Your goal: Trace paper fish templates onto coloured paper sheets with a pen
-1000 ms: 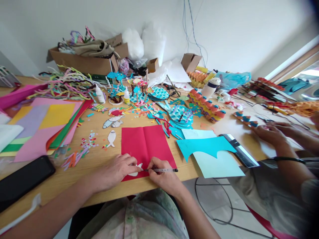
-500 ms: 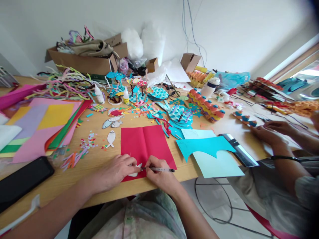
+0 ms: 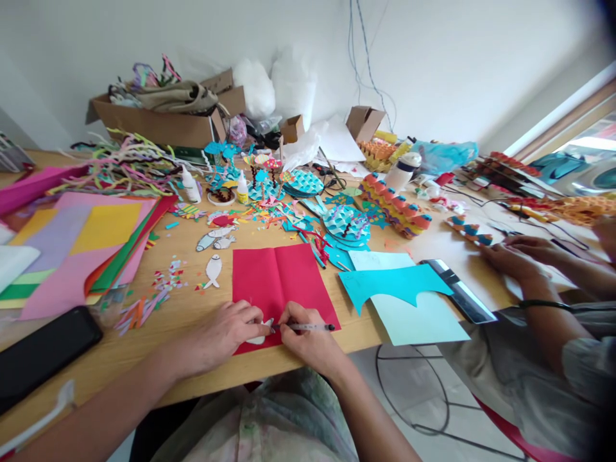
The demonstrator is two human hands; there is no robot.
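A folded-creased sheet of red paper (image 3: 306, 276) lies at the table's front edge. On its lower part is a small white paper fish (image 3: 260, 335), partly covered by my left hand (image 3: 230, 330), whose fingers hold it down against the sheet. My right hand (image 3: 305, 335) grips a pen (image 3: 315, 327) with its tip at the fish's tail end. The exact tip contact is too small to make out. Further left, another white paper fish (image 3: 212, 271) lies on the wood, with a few more fish cutouts (image 3: 212, 238) behind it.
Coloured paper sheets (image 3: 72, 250) and a black phone (image 3: 48, 353) lie left. Pale green paper (image 3: 418, 317), a turquoise cutout (image 3: 394, 282) and a ruler-like strip (image 3: 457, 289) lie right. Glue bottles (image 3: 191, 186) and paper scraps stand behind. A co-worker's hands (image 3: 517, 260) are at far right.
The view has shifted very slightly. My hands, the pen and the small fish keep nearly the same places on the red paper.
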